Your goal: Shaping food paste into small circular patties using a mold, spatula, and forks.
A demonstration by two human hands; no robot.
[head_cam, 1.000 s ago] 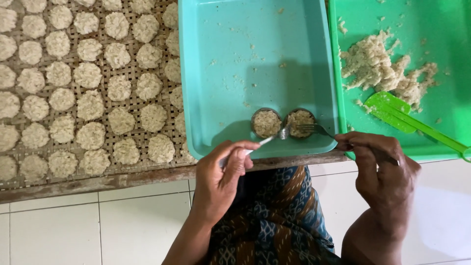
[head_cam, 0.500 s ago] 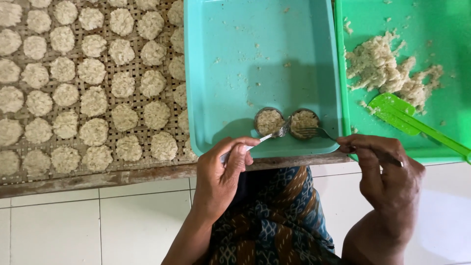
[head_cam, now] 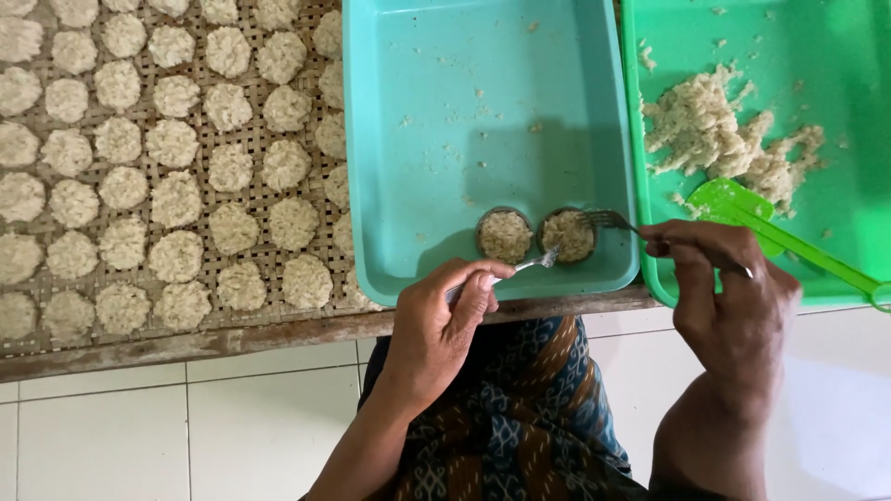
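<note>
My left hand (head_cam: pixel 447 320) holds a metal fork (head_cam: pixel 531 265) whose tines reach between two small round moulds. My right hand (head_cam: pixel 724 288) grips a second fork (head_cam: pixel 608 220), its tines pressing on the right mould (head_cam: pixel 568 235). The left mould (head_cam: pixel 504 235) sits beside it, touching. Both are filled with pale rice-like mash and lie at the near edge of a teal tray (head_cam: pixel 436 111).
A green tray (head_cam: pixel 835 56) to the right holds a heap of mash (head_cam: pixel 715 134) and a green plastic spoon (head_cam: pixel 770 232). On the left, a woven bamboo mat (head_cam: pixel 251 139) carries several rows of round pale patties (head_cam: pixel 176 199). White tiled floor and patterned cloth lie below.
Both hands stay at the two moulds. The forks shifted only slightly; the right fork's tines now rest on the right mould.
</note>
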